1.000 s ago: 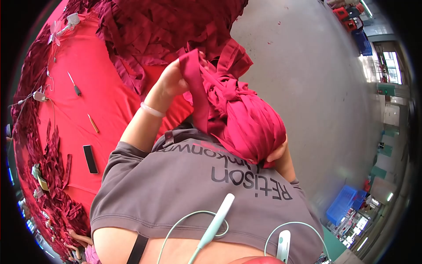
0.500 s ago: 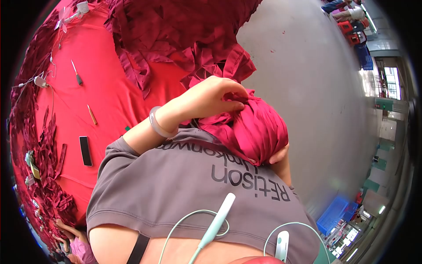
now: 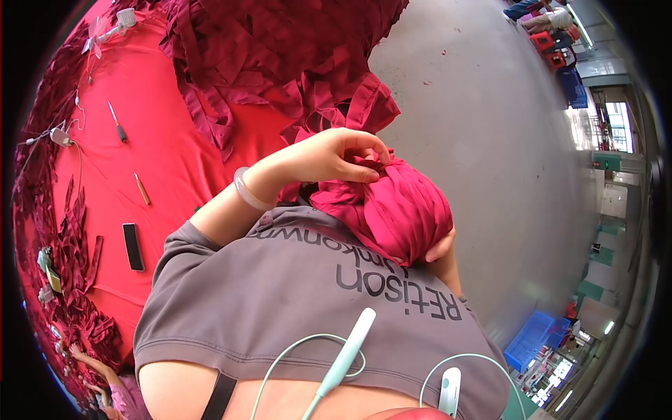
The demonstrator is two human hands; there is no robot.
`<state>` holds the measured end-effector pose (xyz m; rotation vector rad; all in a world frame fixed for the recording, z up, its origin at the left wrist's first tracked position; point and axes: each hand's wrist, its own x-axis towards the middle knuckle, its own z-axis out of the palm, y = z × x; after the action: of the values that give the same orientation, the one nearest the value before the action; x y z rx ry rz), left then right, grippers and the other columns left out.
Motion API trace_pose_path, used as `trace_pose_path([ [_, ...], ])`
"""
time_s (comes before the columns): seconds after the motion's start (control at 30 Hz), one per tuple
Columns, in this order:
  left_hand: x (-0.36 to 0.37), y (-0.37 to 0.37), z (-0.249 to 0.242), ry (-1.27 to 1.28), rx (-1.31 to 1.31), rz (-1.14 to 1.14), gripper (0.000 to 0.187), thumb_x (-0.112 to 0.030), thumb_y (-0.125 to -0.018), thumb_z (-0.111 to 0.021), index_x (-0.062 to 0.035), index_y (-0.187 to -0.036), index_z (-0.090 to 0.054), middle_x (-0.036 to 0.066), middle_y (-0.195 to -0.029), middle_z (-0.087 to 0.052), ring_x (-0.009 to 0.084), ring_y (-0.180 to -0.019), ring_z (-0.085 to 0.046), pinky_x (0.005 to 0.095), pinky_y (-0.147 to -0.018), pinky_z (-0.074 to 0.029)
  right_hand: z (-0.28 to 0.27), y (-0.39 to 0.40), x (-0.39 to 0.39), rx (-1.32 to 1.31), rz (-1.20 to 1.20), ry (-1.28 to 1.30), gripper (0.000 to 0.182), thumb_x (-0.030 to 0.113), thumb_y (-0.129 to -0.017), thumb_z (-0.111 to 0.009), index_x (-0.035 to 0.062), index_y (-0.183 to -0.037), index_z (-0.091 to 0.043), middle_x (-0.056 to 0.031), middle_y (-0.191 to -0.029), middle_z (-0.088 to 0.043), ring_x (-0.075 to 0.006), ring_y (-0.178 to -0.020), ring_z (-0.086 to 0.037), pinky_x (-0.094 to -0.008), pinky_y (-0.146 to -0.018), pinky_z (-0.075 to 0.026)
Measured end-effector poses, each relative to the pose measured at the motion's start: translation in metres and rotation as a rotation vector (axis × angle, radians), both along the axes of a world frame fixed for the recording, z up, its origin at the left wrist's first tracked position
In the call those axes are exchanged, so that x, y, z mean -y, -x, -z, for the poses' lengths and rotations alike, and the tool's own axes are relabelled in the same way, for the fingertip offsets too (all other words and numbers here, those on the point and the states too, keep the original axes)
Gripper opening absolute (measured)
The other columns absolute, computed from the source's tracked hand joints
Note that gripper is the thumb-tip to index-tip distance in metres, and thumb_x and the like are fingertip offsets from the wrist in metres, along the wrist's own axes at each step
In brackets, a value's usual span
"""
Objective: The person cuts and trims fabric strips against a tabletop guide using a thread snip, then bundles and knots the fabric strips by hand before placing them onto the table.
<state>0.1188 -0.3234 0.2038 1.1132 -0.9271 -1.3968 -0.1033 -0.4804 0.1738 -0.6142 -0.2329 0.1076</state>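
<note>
A bundle of crimson fabric strips [image 3: 409, 206], gathered into a rounded wad, rests in front of my chest. My left hand [image 3: 353, 155], with a pale bangle [image 3: 250, 189] at the wrist, bends over its top, thumb and fingers pinching the cloth there. Around the bundle's right side curls my right hand [image 3: 441, 246]; most of its fingers are hidden under the cloth. Loose loops of darker strips [image 3: 367, 105] lie just beyond my left hand, against a large heap of cut strips [image 3: 273, 42].
Red cloth covers the table [image 3: 126, 70] on the left. On it lie a screwdriver-like tool [image 3: 117, 122], a thin pointed tool [image 3: 142, 189] and a black phone [image 3: 133, 246]. Another person's arm [image 3: 98, 365] shows at lower left. Blue crates [image 3: 535, 343] stand at right on grey floor.
The view has shifted slightly, so the table and bundle sit a little further left. Both hands stay on the bundle, and the left fingers have moved slightly.
</note>
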Motion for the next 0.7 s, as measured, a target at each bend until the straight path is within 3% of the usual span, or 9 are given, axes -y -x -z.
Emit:
trace_pose_path([
  [0.07,-0.001,0.0,-0.005,0.166,0.464,-0.101,0.019,-0.006,-0.082,-0.065,-0.0031,-0.101,-0.062,-0.004,-0.085,-0.061,0.004,-0.077,-0.053,0.02,-0.071,-0.044,0.001,0.0,0.0,-0.002,-0.001,-0.003,0.084,0.012,-0.046,-0.067,-0.0086,-0.124,-0.044,-0.0222,-0.12,-0.054,-0.032,-0.11,-0.053,-0.0406,-0.096,-0.04],
  [0.13,0.003,0.005,0.005,0.066,0.418,-0.125,0.015,-0.008,-0.083,-0.065,-0.002,-0.097,-0.064,-0.003,-0.083,-0.062,0.0057,-0.075,-0.056,0.0202,-0.071,-0.045,0.001,0.001,0.0,-0.004,0.002,-0.007,0.084,0.013,-0.046,-0.067,-0.0087,-0.124,-0.044,-0.0224,-0.12,-0.054,-0.0322,-0.11,-0.053,-0.0406,-0.096,-0.04],
  [0.2,0.006,0.011,0.019,0.008,-0.111,-0.32,0.012,-0.011,-0.084,-0.064,-0.0031,-0.093,-0.064,-0.001,-0.083,-0.063,0.0081,-0.075,-0.057,0.0219,-0.068,-0.045,0.001,0.001,0.0,-0.005,0.002,-0.007,0.084,0.013,-0.046,-0.067,-0.0087,-0.125,-0.044,-0.0226,-0.12,-0.054,-0.0323,-0.11,-0.053,-0.0407,-0.096,-0.04],
  [0.33,0.004,0.016,0.033,-0.192,-0.761,-0.21,0.018,-0.013,-0.091,-0.053,-0.0066,-0.107,-0.058,-0.002,-0.099,-0.059,0.0066,-0.097,-0.052,0.0244,-0.088,-0.04,0.002,0.001,-0.001,-0.011,0.007,-0.003,0.084,0.014,-0.046,-0.067,-0.0088,-0.125,-0.044,-0.023,-0.119,-0.054,-0.0327,-0.11,-0.053,-0.0408,-0.096,-0.04],
  [0.4,0.003,0.016,0.031,-0.196,-0.779,-0.203,0.017,-0.015,-0.092,-0.049,-0.0077,-0.106,-0.056,-0.002,-0.099,-0.057,0.0074,-0.098,-0.05,0.0264,-0.089,-0.038,0.002,0.001,-0.001,-0.013,0.009,-0.008,0.084,0.014,-0.047,-0.067,-0.0089,-0.125,-0.044,-0.0232,-0.119,-0.054,-0.0329,-0.109,-0.053,-0.0409,-0.096,-0.04],
  [0.53,-0.004,0.009,0.018,0.01,-0.044,-0.07,0.017,-0.018,-0.088,-0.057,-0.0052,-0.099,-0.054,0.0,-0.092,-0.052,0.0129,-0.088,-0.051,0.0283,-0.083,-0.04,0.003,0.0,-0.002,-0.017,0.009,-0.012,0.085,0.015,-0.047,-0.067,-0.009,-0.125,-0.044,-0.0236,-0.119,-0.054,-0.0332,-0.109,-0.053,-0.0411,-0.096,-0.04],
  [0.57,-0.005,0.007,0.009,0.219,0.454,-0.096,0.028,-0.024,-0.085,-0.064,-0.0012,-0.098,-0.054,0.004,-0.092,-0.052,0.0155,-0.087,-0.051,0.029,-0.08,-0.041,0.004,0.0,-0.002,-0.019,0.009,-0.015,0.085,0.015,-0.047,-0.067,-0.0091,-0.125,-0.044,-0.0237,-0.119,-0.054,-0.0333,-0.109,-0.053,-0.0411,-0.096,-0.04],
  [0.67,0.001,-0.01,-0.013,0.062,0.718,0.173,0.031,-0.031,-0.083,-0.066,-0.0012,-0.088,-0.059,0.008,-0.09,-0.051,0.0201,-0.086,-0.051,0.0321,-0.074,-0.043,0.004,-0.001,-0.003,-0.023,0.01,-0.016,0.085,0.016,-0.047,-0.067,-0.0092,-0.125,-0.043,-0.024,-0.119,-0.054,-0.0335,-0.109,-0.053,-0.0412,-0.096,-0.04],
  [0.7,0.004,-0.014,-0.003,0.182,0.644,0.141,0.031,-0.032,-0.084,-0.064,-0.0015,-0.081,-0.06,0.008,-0.088,-0.049,0.0189,-0.084,-0.051,0.0319,-0.073,-0.043,0.005,-0.002,-0.002,-0.03,0.005,-0.019,0.085,0.016,-0.047,-0.067,-0.0092,-0.125,-0.043,-0.0241,-0.119,-0.054,-0.0336,-0.109,-0.053,-0.0412,-0.096,-0.04],
])
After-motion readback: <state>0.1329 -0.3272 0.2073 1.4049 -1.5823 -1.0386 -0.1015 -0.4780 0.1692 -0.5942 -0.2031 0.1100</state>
